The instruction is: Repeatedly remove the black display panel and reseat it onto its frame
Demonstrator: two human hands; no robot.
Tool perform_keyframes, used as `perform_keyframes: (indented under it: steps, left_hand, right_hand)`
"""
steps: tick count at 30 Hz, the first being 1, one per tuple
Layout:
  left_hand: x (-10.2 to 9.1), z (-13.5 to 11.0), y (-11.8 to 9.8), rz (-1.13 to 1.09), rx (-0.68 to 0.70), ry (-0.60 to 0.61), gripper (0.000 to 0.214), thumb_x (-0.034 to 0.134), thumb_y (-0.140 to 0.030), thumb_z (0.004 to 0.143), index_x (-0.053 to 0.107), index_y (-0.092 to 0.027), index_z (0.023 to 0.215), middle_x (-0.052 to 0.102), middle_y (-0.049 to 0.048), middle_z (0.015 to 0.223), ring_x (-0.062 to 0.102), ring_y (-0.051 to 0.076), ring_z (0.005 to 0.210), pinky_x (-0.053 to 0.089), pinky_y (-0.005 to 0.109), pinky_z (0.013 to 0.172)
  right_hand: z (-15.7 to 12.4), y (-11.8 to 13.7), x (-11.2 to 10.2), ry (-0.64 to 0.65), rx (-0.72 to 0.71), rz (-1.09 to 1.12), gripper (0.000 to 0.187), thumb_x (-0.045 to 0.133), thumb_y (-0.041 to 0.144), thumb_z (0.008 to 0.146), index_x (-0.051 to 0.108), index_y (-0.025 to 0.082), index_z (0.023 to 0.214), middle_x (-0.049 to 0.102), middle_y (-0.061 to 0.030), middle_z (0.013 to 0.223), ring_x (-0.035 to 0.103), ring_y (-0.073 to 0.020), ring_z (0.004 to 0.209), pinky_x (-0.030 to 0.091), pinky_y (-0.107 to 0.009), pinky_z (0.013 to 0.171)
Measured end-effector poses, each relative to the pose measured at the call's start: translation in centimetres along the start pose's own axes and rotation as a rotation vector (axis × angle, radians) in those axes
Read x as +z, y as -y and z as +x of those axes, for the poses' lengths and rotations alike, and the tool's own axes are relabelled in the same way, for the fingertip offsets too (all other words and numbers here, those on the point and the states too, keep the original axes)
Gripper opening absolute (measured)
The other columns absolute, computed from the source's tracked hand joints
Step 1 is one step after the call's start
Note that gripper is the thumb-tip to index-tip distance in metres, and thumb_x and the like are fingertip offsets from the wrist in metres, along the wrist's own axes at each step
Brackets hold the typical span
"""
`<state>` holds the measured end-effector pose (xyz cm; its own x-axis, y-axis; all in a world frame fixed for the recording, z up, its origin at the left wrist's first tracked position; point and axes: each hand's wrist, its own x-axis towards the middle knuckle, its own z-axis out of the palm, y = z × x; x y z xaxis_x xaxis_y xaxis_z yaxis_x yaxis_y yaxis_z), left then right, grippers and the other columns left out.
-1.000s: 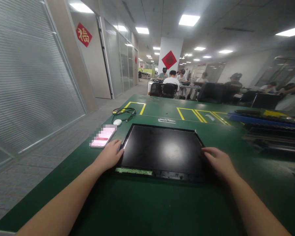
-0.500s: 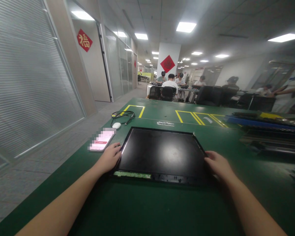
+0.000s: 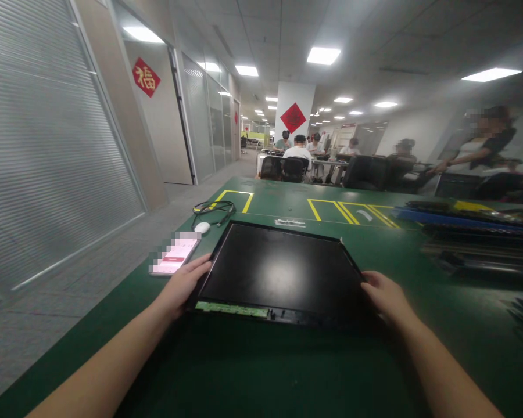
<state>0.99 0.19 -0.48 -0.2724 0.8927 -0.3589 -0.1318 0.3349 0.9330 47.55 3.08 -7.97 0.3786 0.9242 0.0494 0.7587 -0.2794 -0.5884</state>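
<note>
A black flat display panel (image 3: 279, 270) lies on the green table (image 3: 253, 371), with a green circuit strip (image 3: 232, 309) along its near edge. My left hand (image 3: 181, 284) grips the panel's left edge, fingers curled against it. At the panel's right edge my right hand (image 3: 386, 296) holds on, fingers wrapped round the side. The near edge looks slightly raised off the table.
A phone (image 3: 173, 259) with a lit screen lies left of the panel, a white mouse (image 3: 201, 227) and a coiled black cable (image 3: 213, 208) behind it. Stacked dark panels and trays (image 3: 475, 238) fill the right side. Yellow tape boxes (image 3: 348, 210) mark the far table. Several people sit beyond.
Both hands stay on the panel's side edges; the panel has drawn a little nearer and its near edge seems lifted. A standing person has come into view at the far right.
</note>
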Motion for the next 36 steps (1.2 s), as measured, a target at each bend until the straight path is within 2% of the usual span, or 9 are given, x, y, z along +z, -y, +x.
perform_keyframes:
  steps: [5, 12, 18, 20, 22, 25, 29, 32, 36]
  left_hand:
    - [0.2, 0.1, 0.2, -0.133, -0.034, 0.018, 0.048, 0.058, -0.01, 0.093, 0.059, -0.016, 0.14, 0.077, 0.0056, 0.068, 0.07, 0.018, 0.048, 0.054, 0.023, 0.044]
    - [0.3, 0.7, 0.9, -0.234, -0.033, 0.075, 0.048, 0.056, -0.01, 0.093, 0.055, -0.015, 0.142, 0.075, 0.0043, 0.068, 0.07, 0.017, 0.05, 0.057, 0.024, 0.048]
    - [-0.2, 1.0, 1.3, -0.132, -0.001, 0.101, 0.087, 0.069, -0.011, 0.084, 0.027, -0.028, 0.158, 0.069, -0.0021, 0.059, 0.067, 0.02, 0.044, 0.054, 0.026, 0.043]
    - [-0.4, 1.2, 1.5, -0.126, 0.024, 0.134, 0.095, 0.074, -0.013, 0.081, 0.023, -0.03, 0.159, 0.069, -0.0029, 0.059, 0.067, 0.02, 0.044, 0.054, 0.027, 0.043]
    - [-0.5, 1.3, 1.7, -0.133, 0.023, 0.164, 0.094, 0.077, -0.018, 0.079, 0.027, -0.03, 0.158, 0.071, -0.002, 0.064, 0.067, 0.019, 0.045, 0.054, 0.027, 0.045]
    - [-0.5, 1.4, 1.7, -0.15, -0.004, 0.195, 0.081, 0.079, -0.024, 0.079, 0.042, -0.028, 0.151, 0.076, 0.001, 0.073, 0.07, 0.019, 0.051, 0.055, 0.027, 0.047]
    - [-0.5, 1.2, 1.4, -0.157, -0.042, 0.229, 0.06, 0.075, -0.019, 0.08, 0.059, -0.024, 0.138, 0.08, 0.006, 0.083, 0.076, 0.025, 0.066, 0.06, 0.032, 0.056]
    - [-0.5, 1.4, 1.3, -0.174, -0.011, 0.211, 0.04, 0.068, -0.011, 0.08, 0.073, -0.017, 0.119, 0.081, 0.0085, 0.089, 0.077, 0.024, 0.08, 0.06, 0.028, 0.065]
    - [-0.6, 1.5, 1.2, -0.169, 0.02, 0.221, 0.025, 0.071, -0.018, 0.08, 0.078, -0.016, 0.104, 0.081, 0.0095, 0.103, 0.075, 0.023, 0.097, 0.059, 0.025, 0.076]
  right_hand:
    - [0.1, -0.1, -0.1, -0.011, -0.008, 0.01, 0.043, 0.058, 0.033, 0.078, 0.072, 0.018, 0.116, 0.074, -0.0091, 0.096, 0.069, -0.0246, 0.087, 0.052, -0.032, 0.07]
    - [-0.1, 0.4, -0.5, -0.019, -0.01, -0.031, 0.043, 0.059, 0.032, 0.078, 0.073, 0.017, 0.116, 0.074, -0.0099, 0.096, 0.069, -0.0253, 0.087, 0.052, -0.034, 0.072]
    - [-0.3, 0.6, -0.7, 0.018, 0.009, -0.025, 0.047, 0.057, 0.033, 0.08, 0.07, 0.015, 0.122, 0.073, -0.0122, 0.105, 0.069, -0.0266, 0.092, 0.053, -0.035, 0.075]
    - [-0.3, 0.6, -0.7, 0.024, 0.018, -0.028, 0.048, 0.057, 0.034, 0.081, 0.07, 0.016, 0.123, 0.073, -0.0123, 0.105, 0.069, -0.0266, 0.091, 0.053, -0.036, 0.074]
    - [-0.2, 0.5, -0.6, 0.023, 0.014, -0.034, 0.047, 0.057, 0.033, 0.081, 0.07, 0.015, 0.123, 0.073, -0.0123, 0.106, 0.069, -0.0268, 0.092, 0.053, -0.036, 0.077]
    - [-0.1, 0.3, -0.5, 0.016, -0.002, -0.051, 0.047, 0.057, 0.032, 0.08, 0.07, 0.014, 0.122, 0.073, -0.0119, 0.106, 0.069, -0.027, 0.096, 0.052, -0.036, 0.082]
    - [-0.1, 0.2, -0.3, 0.008, -0.024, -0.046, 0.046, 0.056, 0.032, 0.08, 0.07, 0.015, 0.121, 0.073, -0.0113, 0.106, 0.069, -0.0258, 0.097, 0.052, -0.034, 0.083]
    - [-0.2, 0.3, -0.3, 0.007, -0.01, -0.051, 0.046, 0.056, 0.032, 0.08, 0.07, 0.016, 0.121, 0.073, -0.0106, 0.106, 0.069, -0.0254, 0.096, 0.052, -0.034, 0.081]
    - [-0.2, 0.5, -0.4, 0.011, 0.0, -0.068, 0.046, 0.056, 0.032, 0.081, 0.07, 0.017, 0.122, 0.073, -0.0099, 0.105, 0.068, -0.0251, 0.095, 0.051, -0.033, 0.08]
